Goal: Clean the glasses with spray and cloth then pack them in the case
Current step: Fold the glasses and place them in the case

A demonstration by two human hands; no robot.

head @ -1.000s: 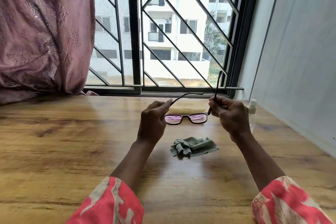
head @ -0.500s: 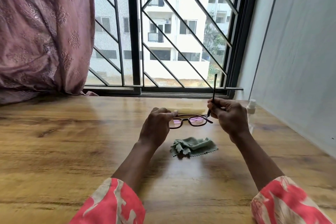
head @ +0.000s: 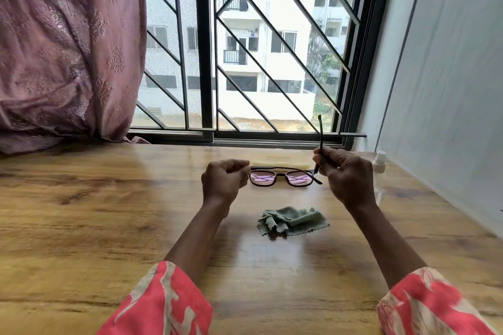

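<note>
Glasses (head: 281,177) gripped by left hand (head: 221,181) and right hand (head: 345,174) above cloth (head: 292,220), window-side.

body: two bare forearms in my view | left hand (head: 222,182): no rings or watch I can see | right hand (head: 347,177): likewise bare | sleeves (head: 160,304): loose, coral-red with pale grey-beige leafy print, cuffs well behind the hands

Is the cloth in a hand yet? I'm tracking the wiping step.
No, the green cloth lies crumpled on the table, while both hands hold the glasses.
</note>
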